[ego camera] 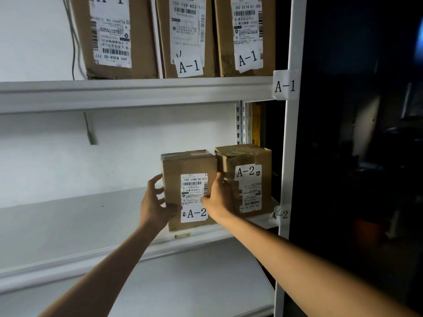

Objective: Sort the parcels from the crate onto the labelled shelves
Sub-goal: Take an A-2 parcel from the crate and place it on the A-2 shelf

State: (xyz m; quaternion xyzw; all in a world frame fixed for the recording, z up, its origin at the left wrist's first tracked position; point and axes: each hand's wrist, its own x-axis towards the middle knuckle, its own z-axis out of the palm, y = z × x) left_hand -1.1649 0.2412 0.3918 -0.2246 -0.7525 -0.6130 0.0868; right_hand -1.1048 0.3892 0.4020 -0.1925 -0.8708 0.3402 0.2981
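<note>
A brown cardboard parcel (183, 163), taped on top, with a white shipping label and an "A-2" sticker on its near face, stands at the near edge of the middle shelf (80, 216). The left hand (158, 202) grips its left edge. The right hand (217, 197) grips its right edge, thumb on the label. A second A-2 parcel (249, 179) stands just beside it on the right.

Both hands hold a cardboard box (188, 163) marked A-2 at the front edge of the A-2 shelf (68, 225): left hand (158, 202) curled round its left edge, right hand (217, 197) on its right edge, fingers hidden between it and a second A-2 box (249, 179) that stands touching it at the shelf's right end. Whether the held box rests on the shelf cannot be told. Above this shelf, three boxes marked A-1 (187, 37) stand side by side on the next shelf (137, 92), itself tagged A-1.
</note>
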